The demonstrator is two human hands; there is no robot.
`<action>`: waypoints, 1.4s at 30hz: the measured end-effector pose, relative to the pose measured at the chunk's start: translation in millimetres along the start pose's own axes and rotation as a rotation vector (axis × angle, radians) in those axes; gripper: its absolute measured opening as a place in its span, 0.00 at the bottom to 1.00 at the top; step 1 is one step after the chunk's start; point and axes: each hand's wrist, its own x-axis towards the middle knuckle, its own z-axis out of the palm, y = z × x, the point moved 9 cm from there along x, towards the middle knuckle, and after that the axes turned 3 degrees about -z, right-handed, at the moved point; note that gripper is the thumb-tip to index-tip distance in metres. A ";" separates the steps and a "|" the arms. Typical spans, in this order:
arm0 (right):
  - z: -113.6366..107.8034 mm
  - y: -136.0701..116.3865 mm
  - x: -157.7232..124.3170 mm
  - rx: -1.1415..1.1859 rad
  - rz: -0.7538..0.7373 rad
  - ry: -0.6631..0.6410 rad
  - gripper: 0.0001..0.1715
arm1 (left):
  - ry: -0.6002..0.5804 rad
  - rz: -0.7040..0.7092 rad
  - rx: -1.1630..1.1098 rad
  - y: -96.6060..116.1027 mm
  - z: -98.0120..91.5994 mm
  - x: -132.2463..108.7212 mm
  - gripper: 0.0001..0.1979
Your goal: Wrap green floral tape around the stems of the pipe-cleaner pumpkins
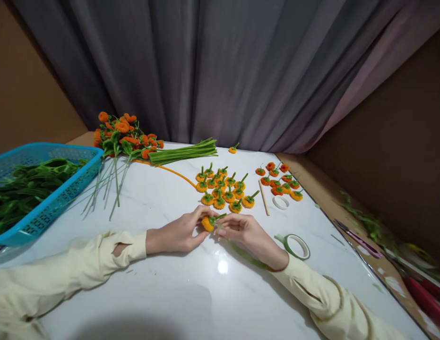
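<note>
My left hand (180, 232) pinches a small orange pipe-cleaner pumpkin (207, 223) with a green cap. My right hand (246, 231) meets it from the right, fingers closed on the pumpkin's green stem (220, 216) and on a green strip (245, 253) that trails under my wrist. Both hands rest on the white table (170, 293), just in front of a cluster of several finished yellow-orange pumpkins (225, 189).
A second group of darker orange pumpkins (280, 180) lies at the right, beside a wooden stick (264, 197), a white tape ring (280, 202) and a green tape roll (297, 245). Green stems (184, 152), orange flower stalks (120, 137) and a blue basket (46, 189) of leaves stand left.
</note>
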 end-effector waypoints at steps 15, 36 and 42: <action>-3.8 -0.1 -1.1 -0.149 -0.104 0.090 0.17 | 0.008 0.083 0.255 -0.1 4.5 -4.5 0.20; -6.1 0.3 1.2 -0.194 -0.167 0.050 0.14 | 0.001 0.245 0.418 8.6 8.3 -8.0 0.13; -2.4 -2.4 0.8 -0.268 -0.188 0.014 0.12 | -0.028 0.275 0.355 11.0 9.7 -8.3 0.14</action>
